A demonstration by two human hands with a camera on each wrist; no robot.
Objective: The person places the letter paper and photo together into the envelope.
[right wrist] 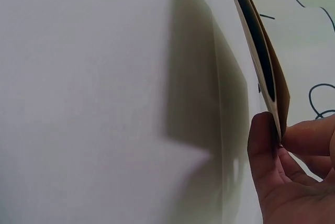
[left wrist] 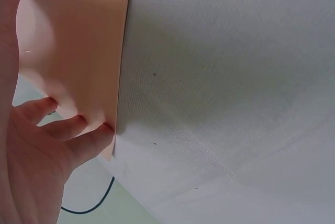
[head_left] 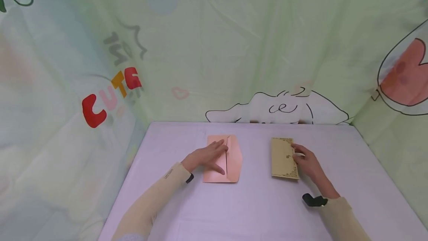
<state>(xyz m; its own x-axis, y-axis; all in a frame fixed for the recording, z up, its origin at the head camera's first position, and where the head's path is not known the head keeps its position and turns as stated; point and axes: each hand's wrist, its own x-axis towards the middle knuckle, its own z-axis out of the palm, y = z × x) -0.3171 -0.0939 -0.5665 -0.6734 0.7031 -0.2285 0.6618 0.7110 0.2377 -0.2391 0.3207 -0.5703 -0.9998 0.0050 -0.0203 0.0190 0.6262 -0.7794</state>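
Note:
A pink envelope (head_left: 234, 159) lies on the table with its pointed flap opened out to the right. Across it rests my left hand (head_left: 208, 156), thumb and fingers spread; in the left wrist view several fingertips (left wrist: 107, 130) touch the envelope near its edge. To the right, my right hand (head_left: 307, 162) pinches the right edge of a tan folded card (head_left: 282, 158) with dark ornate corners. The right wrist view has this card (right wrist: 282, 96) edge-on between thumb and fingers, its layers slightly parted, raised off the table with its shadow beside it.
A white-covered table (head_left: 254, 211) carries both items. Printed cloth curtains (head_left: 214, 55) hang along its back and on both sides. A black strap (head_left: 314, 200) shows at the right wrist.

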